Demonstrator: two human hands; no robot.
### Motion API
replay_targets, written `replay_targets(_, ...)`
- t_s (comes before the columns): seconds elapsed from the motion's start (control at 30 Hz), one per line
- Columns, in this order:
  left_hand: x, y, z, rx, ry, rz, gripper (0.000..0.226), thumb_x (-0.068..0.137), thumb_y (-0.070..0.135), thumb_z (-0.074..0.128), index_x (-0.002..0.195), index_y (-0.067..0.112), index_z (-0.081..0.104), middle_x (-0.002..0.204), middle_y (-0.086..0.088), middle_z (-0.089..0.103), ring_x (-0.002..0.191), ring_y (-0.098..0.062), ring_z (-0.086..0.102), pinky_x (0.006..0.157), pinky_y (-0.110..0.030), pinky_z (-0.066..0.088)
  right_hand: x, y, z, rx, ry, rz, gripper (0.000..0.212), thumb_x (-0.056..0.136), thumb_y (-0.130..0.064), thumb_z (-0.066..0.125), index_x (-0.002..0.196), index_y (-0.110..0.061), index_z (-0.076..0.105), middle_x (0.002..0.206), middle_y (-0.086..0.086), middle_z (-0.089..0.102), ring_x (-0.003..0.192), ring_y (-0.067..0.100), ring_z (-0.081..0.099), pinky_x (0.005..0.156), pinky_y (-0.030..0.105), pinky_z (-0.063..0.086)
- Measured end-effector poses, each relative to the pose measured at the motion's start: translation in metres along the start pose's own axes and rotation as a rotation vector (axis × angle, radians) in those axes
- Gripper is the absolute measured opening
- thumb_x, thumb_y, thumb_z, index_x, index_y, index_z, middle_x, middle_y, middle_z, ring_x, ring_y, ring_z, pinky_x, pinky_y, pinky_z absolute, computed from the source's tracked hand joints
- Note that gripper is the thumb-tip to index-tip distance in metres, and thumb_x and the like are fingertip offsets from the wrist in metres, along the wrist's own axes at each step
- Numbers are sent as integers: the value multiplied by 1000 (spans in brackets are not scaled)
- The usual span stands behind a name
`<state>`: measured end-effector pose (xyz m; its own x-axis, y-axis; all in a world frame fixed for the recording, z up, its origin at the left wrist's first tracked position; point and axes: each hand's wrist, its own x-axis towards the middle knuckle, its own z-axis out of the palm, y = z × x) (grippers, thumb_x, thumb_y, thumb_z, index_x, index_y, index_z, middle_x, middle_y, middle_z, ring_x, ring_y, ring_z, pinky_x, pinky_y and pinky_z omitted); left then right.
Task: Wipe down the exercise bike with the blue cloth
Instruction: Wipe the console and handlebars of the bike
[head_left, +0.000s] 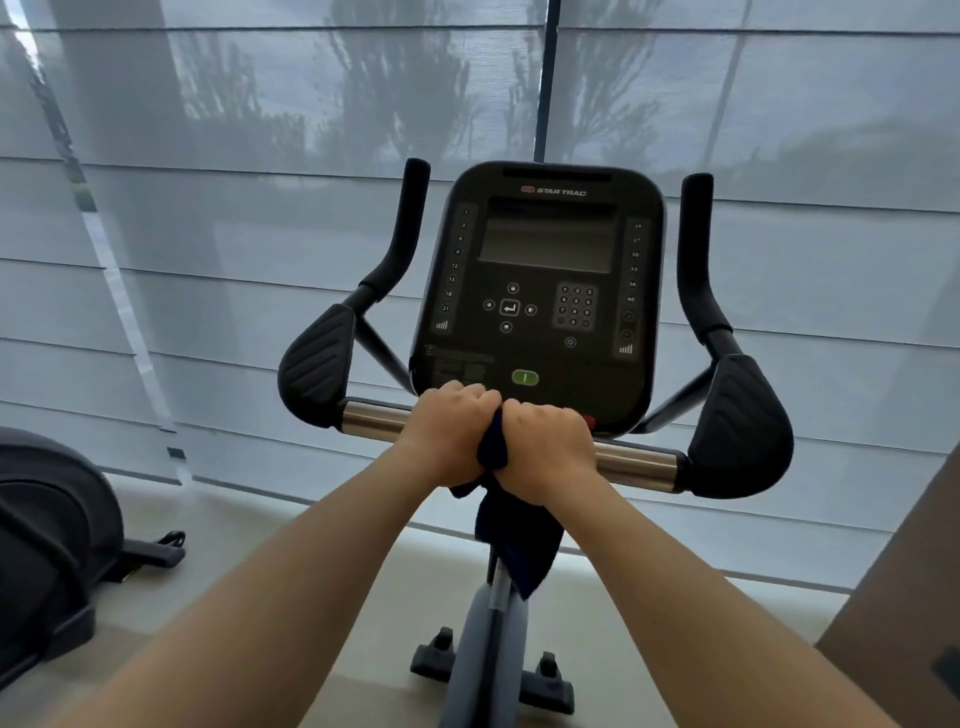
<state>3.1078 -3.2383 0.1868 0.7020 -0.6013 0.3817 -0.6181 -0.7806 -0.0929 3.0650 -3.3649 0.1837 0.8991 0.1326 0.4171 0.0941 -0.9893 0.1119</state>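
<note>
The exercise bike stands in front of me, its black console facing me with a dark screen and a green button. A chrome handlebar runs across below the console, ending in black padded grips. My left hand and my right hand sit side by side at the middle of that bar, fingers curled. Both grip the dark blue cloth, which is bunched between them and hangs down over the bike's stem. The bar under my hands is hidden.
Sheer window blinds fill the wall behind the bike. Part of another dark exercise machine stands at the left on the pale floor. A brown surface rises at the right edge. The bike's front feet show below.
</note>
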Motion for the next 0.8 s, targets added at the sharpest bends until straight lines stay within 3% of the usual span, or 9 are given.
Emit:
replay_targets(0.1, -7, -11, -1, 24, 54, 119, 45, 69, 36, 67, 105, 20, 45, 101, 2, 54, 94, -20, 51, 81, -33, 42, -10, -10, 10, -91, 162, 50, 27, 74, -36, 62, 82, -20, 41, 78, -2, 57, 63, 17, 40, 63, 30, 28)
replay_targets(0.2, -13, -34, 0, 37, 88, 147, 49, 68, 31, 69, 110, 20, 44, 105, 1, 53, 96, -20, 51, 84, -32, 43, -7, -37, 19, -86, 279, 147, 30, 72, -38, 65, 86, -17, 51, 77, 0, 57, 66, 19, 47, 65, 31, 31)
replay_targets(0.3, -20, -68, 1, 31, 111, 130, 48, 68, 27, 69, 108, 19, 44, 104, 1, 54, 94, -20, 52, 81, -31, 44, 13, -69, 22, -38, 228, 175, 35, 74, -44, 61, 92, -17, 48, 84, 0, 57, 71, 20, 50, 66, 30, 34)
replay_targets(0.43, -23, -93, 5, 1, 126, 147, 44, 67, 26, 70, 102, 19, 44, 97, 2, 55, 89, -19, 53, 66, -27, 39, 33, -82, 18, -13, 100, 156, 43, 69, -48, 64, 94, -19, 46, 86, -2, 57, 73, 18, 54, 64, 29, 39)
replay_targets(0.53, -15, -100, -1, -82, -60, 101, 49, 63, 33, 73, 100, 20, 44, 94, 4, 55, 85, -17, 53, 61, -29, 43, 46, -79, 1, 77, -172, 144, 49, 63, -51, 68, 95, -23, 46, 83, -7, 57, 73, 17, 57, 62, 31, 45)
replay_targets(0.63, 3, -105, -10, -107, -305, 163, 55, 56, 45, 76, 100, 22, 51, 83, 6, 59, 74, -16, 57, 67, -32, 54, 60, -76, -10, 165, -370, 195, 48, 56, -54, 71, 91, -29, 50, 78, -9, 58, 69, 15, 57, 59, 31, 48)
replay_targets(0.73, 9, -106, -15, -108, -394, 215, 49, 58, 47, 75, 95, 22, 55, 75, 6, 59, 68, -15, 58, 66, -31, 55, 58, -78, -3, 141, -322, 235, 43, 55, -55, 69, 85, -32, 49, 71, -12, 56, 63, 12, 56, 55, 29, 47)
replay_targets(0.8, 2, -105, -13, -133, -303, 181, 45, 63, 43, 74, 96, 21, 51, 72, 9, 52, 66, -14, 54, 60, -28, 48, 46, -82, 5, 90, -110, 219, 37, 62, -52, 67, 84, -29, 47, 68, -13, 53, 61, 12, 55, 52, 26, 40)
